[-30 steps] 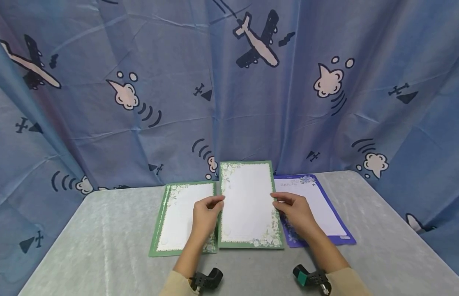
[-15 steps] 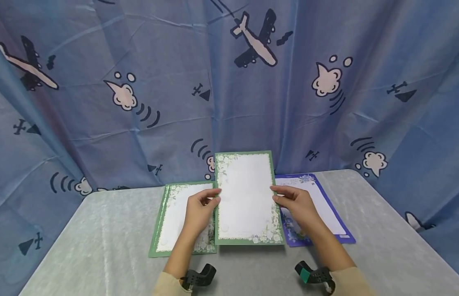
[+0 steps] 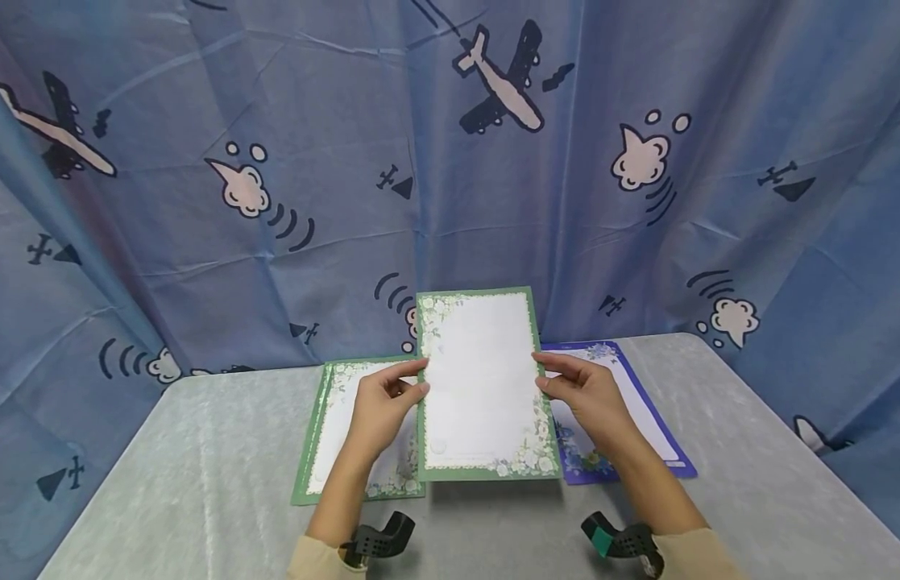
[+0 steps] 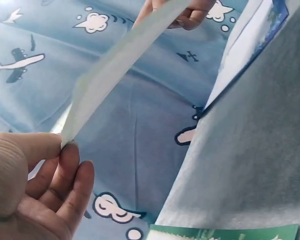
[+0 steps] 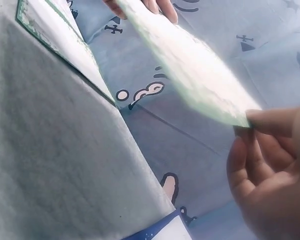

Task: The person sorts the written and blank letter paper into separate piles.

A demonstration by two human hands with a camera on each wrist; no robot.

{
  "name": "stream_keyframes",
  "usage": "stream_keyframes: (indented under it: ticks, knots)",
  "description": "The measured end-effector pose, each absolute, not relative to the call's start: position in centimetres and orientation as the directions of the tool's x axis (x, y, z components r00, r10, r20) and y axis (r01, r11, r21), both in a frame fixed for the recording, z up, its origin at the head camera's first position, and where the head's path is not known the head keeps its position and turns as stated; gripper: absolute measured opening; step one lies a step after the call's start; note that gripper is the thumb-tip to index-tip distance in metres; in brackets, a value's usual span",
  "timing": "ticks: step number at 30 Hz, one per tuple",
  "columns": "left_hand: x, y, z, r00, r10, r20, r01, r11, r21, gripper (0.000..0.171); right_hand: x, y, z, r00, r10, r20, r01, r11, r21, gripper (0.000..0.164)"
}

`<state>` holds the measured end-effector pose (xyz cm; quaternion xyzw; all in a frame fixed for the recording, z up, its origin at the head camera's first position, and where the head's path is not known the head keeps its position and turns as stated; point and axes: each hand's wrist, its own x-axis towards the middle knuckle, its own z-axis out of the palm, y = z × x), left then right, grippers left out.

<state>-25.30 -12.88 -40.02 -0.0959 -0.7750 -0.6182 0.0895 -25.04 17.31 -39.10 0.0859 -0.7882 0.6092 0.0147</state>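
A sheet of stationery paper [image 3: 482, 379] with a green border and white flowers in its corners is held up over the table. My left hand [image 3: 377, 411] pinches its left edge between thumb and fingers. At the opposite edge, my right hand [image 3: 589, 403] pinches it the same way. Both wrist views show the sheet [image 4: 115, 70] bending a little between the hands, off the table. Behind my left hand lies a similar green-bordered sheet [image 3: 341, 435], partly covered. A purple-bordered sheet [image 3: 641, 411] with blue flowers lies behind my right hand, also partly covered.
A pale grey cloth covers the table [image 3: 203, 451]. Along its back edge hangs a blue curtain [image 3: 333, 193] printed with planes and clouds. Black wrist mounts [image 3: 380, 538] are strapped to both forearms.
The held sheet has risen off the table, its top edge now higher against the curtain. Both hands have moved up with it, the left also slightly leftward. The two lying sheets stay put.
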Motion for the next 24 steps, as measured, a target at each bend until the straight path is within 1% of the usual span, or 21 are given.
stream_keyframes:
  ticks: [6,16,19,24]
  knots:
    - [-25.2,-13.4,-39.6,-0.963,0.071,0.26,0.269,0.207,0.941,0.038,-24.7,17.3,-38.4,-0.98,-0.135,0.147,-0.176,0.232,-0.957,0.049]
    - [-24.9,-14.0,-38.8,-0.962,0.109,0.251,0.265,0.146,0.953,0.045,-24.3,17.3,-37.6,-0.973,-0.16,0.169,-0.198,0.189,-0.962,0.052]
    - [-24.8,-14.1,-38.5,-0.963,0.114,0.243,0.259,0.154,0.954,0.045,-24.3,17.3,-37.5,-0.971,-0.161,0.175,-0.203,0.177,-0.963,0.052]
    - [-24.5,-14.2,-38.1,-0.966,0.101,0.237,0.254,0.215,0.943,0.044,-24.1,17.1,-37.2,-0.972,-0.16,0.174,-0.203,0.191,-0.96,0.051]
